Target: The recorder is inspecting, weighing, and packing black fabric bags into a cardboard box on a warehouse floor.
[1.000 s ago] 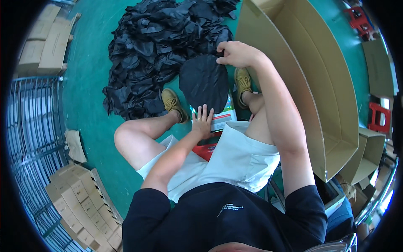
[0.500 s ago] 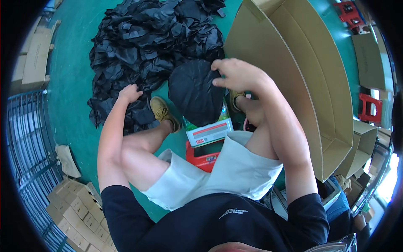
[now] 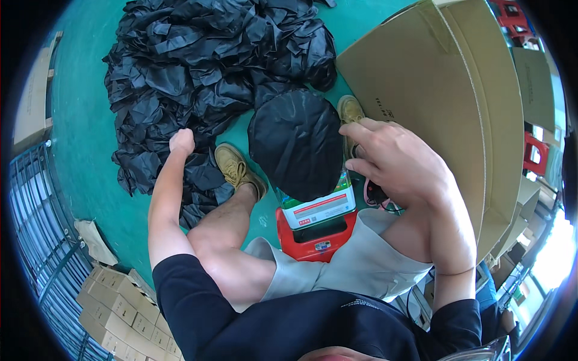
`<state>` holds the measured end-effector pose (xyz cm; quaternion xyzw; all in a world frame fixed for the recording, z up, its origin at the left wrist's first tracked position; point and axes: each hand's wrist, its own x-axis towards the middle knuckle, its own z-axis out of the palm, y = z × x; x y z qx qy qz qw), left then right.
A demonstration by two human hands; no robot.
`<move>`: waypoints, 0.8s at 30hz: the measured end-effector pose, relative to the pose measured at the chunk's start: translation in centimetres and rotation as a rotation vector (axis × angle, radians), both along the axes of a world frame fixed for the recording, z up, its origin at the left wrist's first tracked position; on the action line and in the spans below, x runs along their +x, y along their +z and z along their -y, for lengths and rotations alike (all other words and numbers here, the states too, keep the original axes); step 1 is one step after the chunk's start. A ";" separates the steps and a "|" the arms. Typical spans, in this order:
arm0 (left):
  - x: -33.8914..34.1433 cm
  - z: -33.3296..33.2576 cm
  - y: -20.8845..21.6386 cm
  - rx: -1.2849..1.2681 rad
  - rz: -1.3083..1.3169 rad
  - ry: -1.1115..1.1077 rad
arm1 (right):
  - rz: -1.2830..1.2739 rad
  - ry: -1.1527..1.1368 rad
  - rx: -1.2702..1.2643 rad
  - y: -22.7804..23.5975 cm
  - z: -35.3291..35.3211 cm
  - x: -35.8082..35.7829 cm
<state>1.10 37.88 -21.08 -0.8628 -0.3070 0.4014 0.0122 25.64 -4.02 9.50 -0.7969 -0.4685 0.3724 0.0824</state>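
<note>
My left fingers point(image 3: 182, 142) have left the round black cover point(image 3: 295, 144) for the black fabric pile point(image 3: 174, 72), curled; can't tell if they pinch any. Only my right fingers point(image 3: 360, 132), apart, attend the cover's right edge, over the white-green box point(image 3: 319, 210).

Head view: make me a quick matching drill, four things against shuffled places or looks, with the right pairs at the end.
Things
1. left hand
2. right hand
3. left shoe
4. large cardboard box

Places or looks
A. yellowish tan, with laces
B. at the right edge of the round black piece
C. brown, inside partly showing
D. at the crumpled black heap

Right pairs: 1-D, 2-B, 3-A, 4-C
</note>
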 end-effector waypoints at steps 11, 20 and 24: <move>4.8 -1.1 13.8 -0.381 1.608 0.862 | 0.026 0.062 0.179 -3.4 0.3 -0.3; 8.2 23.8 36.0 -1.135 1.523 0.076 | -0.985 -0.875 0.411 -1.4 -2.6 -2.3; 8.8 28.7 35.2 -1.030 1.375 -0.049 | -1.375 -0.725 0.677 -3.3 -1.0 -0.6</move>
